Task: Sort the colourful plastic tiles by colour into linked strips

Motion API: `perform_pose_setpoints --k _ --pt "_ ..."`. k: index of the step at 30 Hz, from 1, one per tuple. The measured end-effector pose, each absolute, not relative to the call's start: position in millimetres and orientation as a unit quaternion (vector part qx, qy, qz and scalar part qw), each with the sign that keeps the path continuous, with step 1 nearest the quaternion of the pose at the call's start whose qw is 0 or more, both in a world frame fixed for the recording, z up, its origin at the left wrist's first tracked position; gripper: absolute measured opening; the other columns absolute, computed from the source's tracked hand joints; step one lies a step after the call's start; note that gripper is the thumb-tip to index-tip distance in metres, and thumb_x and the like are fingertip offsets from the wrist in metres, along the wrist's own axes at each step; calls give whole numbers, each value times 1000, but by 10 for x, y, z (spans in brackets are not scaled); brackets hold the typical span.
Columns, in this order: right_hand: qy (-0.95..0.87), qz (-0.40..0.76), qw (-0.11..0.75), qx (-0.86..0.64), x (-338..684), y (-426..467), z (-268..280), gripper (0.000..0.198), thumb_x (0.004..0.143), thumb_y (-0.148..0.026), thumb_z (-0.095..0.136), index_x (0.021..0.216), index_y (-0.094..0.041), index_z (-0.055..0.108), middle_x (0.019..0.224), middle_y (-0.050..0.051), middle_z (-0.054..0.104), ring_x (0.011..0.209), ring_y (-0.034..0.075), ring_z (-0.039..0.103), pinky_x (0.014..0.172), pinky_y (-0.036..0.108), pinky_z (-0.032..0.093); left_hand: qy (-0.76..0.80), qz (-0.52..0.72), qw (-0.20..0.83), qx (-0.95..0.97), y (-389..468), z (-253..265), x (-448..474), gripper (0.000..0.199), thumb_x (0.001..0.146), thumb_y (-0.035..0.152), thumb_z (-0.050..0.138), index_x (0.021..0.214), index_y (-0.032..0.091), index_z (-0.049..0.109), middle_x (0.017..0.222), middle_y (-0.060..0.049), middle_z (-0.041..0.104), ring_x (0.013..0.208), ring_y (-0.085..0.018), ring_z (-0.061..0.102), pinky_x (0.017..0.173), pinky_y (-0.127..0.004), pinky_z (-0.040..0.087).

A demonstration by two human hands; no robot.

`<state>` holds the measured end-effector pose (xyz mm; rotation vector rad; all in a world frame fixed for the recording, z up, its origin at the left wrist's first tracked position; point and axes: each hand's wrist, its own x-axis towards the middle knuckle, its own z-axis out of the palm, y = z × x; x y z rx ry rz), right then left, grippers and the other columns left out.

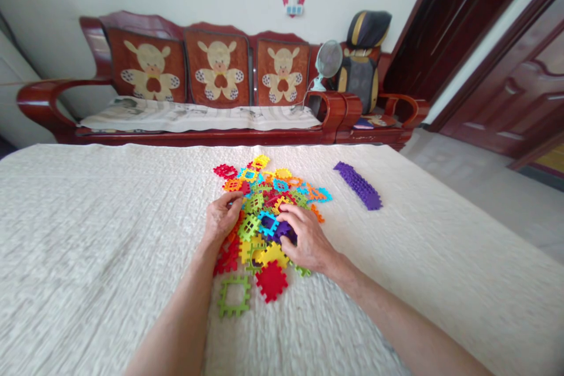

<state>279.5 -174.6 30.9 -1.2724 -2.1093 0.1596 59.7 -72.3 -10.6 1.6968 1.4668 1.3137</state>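
Plastic interlocking tiles in several colours lie in a loose heap on the cloth. At the heap's left edge is my left hand (224, 215), its fingers bent and a little apart, with no tile visible in it. My right hand (306, 239) reaches over the right side with fingers spread around a dark purple tile (282, 231), partly hidden beneath them. Between my hands are a blue window-shaped tile (268, 223) and a green one (249, 227). Closer to me lie a yellow tile (273, 255), a red tile (272, 281) and a green square frame (234, 296).
A row of stacked purple tiles (358, 185) lies apart at the right on the white quilted cloth (110, 235). Beyond the table's far edge stands a wooden sofa (55, 97) with bear-patterned cushions (219, 67). A small fan (328, 60) stands by its right arm.
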Motion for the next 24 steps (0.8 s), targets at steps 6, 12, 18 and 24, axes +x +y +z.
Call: perform_pose_setpoints --k 6,12,18,24 --pt "-823 58 321 -466 2768 -1772 351 29 82 -16 57 110 -23 58 118 8 65 111 25 56 98 46 37 545 488 265 628 -722 -105 594 36 78 44 55 95 18 74 81 -4 73 65 -16 61 64 -27 48" --pt "-785 85 405 -460 2786 -1734 279 27 79 -11 54 103 -23 61 106 6 69 101 21 61 92 40 47 538 489 279 628 -761 -42 606 37 77 44 56 95 18 74 83 -4 74 66 -17 63 63 -26 49" --pt "-755 121 442 -469 2820 -1696 225 22 74 -10 57 91 -23 61 103 5 70 99 19 64 91 36 50 541 492 277 623 -730 -97 576 36 76 45 59 94 18 74 79 -4 74 63 -16 62 61 -25 48" --pt "-726 143 468 -484 2848 -1704 271 18 82 -16 52 95 -24 62 99 4 71 95 18 66 87 33 52 547 484 276 625 -718 -122 564 36 76 45 59 95 18 74 76 -3 73 61 -15 62 58 -24 47"
